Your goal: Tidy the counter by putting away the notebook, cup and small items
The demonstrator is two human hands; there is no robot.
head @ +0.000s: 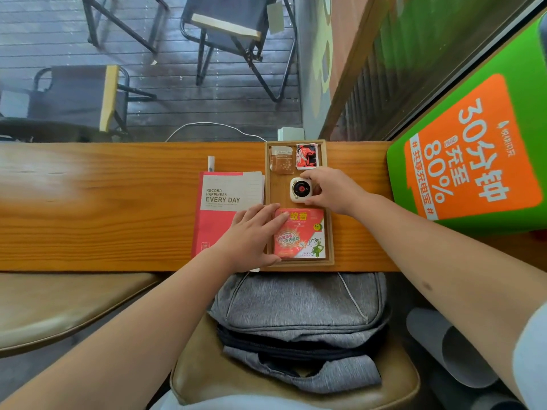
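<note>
Resting on a long wooden table (118, 202), a shallow wooden tray (330, 232) holds four things. At the tray's 12 o'clock end: a clear amber sachet (281, 161) on the left, a red-and-black packet (307, 155) just beside it on the right. Middle of tray: a small cream round device (300, 189) with a dark face and red centre. At the 6 o'clock end: a red mosquito-coil box (302, 236), filling the tray's width.

Right hand (333, 189) comes in from 4 o'clock; its fingers (310, 174) curl around the round device, thumb on its near side, grasping it while it sits on the tray floor.

Left hand (251, 236) lies flat, fingers released and spread, across the tray's left rim, tips on the coil box's upper left corner, palm over the lower right corner of the notebook (219, 208).

Notebook: red and cream cover, lying flat on the table at the tray's 9 o'clock, touching or just beside it. A white pen (211, 164) lies at the notebook's 12 o'clock.

Grey backpack (299, 315) sits on a stool (393, 380) at the table's 6 o'clock edge, main zip parted. No cup can be made out.
</note>
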